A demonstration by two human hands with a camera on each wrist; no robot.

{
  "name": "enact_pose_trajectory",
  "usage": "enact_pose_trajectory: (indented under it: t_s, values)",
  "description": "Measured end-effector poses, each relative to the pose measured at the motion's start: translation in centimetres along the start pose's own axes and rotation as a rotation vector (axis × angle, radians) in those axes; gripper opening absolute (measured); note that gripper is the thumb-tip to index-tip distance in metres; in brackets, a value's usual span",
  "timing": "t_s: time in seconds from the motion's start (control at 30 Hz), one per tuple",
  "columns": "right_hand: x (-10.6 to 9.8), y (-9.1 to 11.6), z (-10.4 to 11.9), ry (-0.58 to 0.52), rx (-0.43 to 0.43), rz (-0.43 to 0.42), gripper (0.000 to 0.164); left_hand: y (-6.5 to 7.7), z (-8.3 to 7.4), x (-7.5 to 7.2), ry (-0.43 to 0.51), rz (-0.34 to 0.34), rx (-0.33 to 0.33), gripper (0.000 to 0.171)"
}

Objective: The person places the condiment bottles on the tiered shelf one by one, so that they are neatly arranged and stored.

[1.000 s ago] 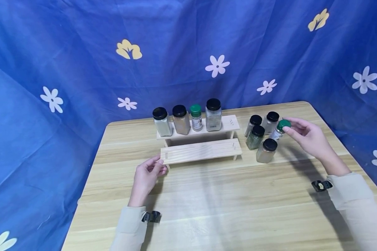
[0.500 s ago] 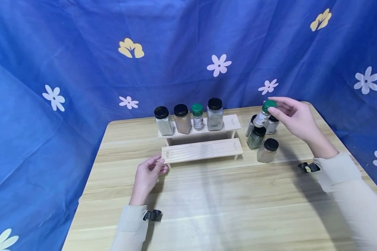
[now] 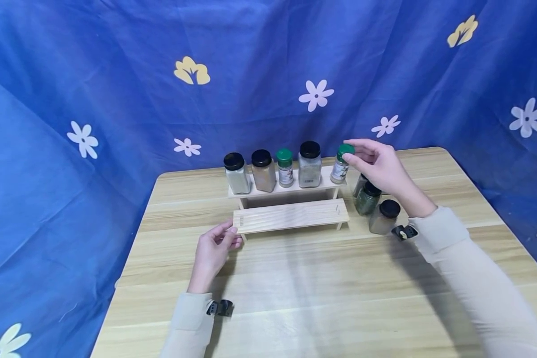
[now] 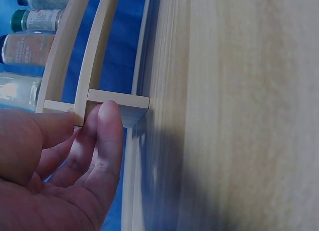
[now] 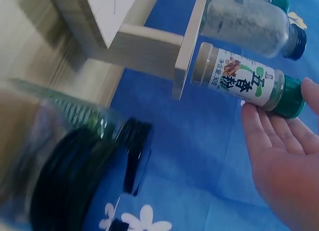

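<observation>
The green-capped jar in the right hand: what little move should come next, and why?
Probably ease the green-capped jar down until it sits flat on the upper shelf: the right hand holds it by the cap at the shelf's right end, beside the tall black-capped jar, its base very near the wood, though contact is hard to judge.

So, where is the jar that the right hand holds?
In the head view, the held jar is at the right end of the upper shelf, beside a black-capped jar.
</observation>
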State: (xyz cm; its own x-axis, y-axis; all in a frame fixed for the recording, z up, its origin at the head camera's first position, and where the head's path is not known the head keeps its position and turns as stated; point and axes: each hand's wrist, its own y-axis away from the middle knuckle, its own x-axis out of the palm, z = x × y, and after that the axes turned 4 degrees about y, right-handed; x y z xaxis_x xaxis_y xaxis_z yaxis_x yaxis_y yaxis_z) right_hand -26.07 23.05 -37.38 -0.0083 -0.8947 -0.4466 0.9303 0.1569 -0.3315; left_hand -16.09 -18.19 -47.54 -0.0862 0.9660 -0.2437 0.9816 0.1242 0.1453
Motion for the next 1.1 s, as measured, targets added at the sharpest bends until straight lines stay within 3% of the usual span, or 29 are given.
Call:
enact_pose_trajectory:
  t_s: [0.57, 0.83, 1.1]
  values:
    - [2.0, -0.9, -0.1, 0.021, 0.088, -0.012, 0.044, -0.3, 0.3, 0.3, 0.024, -0.012, 0.011, 0.037]
    - [0.2, 0.5, -0.1, 0.028, 0.074, -0.039, 0.044, -0.2, 0.3, 0.4, -0.037, -0.006, 0.016, 0.039]
    - [-2.6, 4.2, -1.6, 0.004, 0.092, -0.107, 0.041, -0.2, 0.3, 0.0, -0.057, -0.004, 0.008, 0.040]
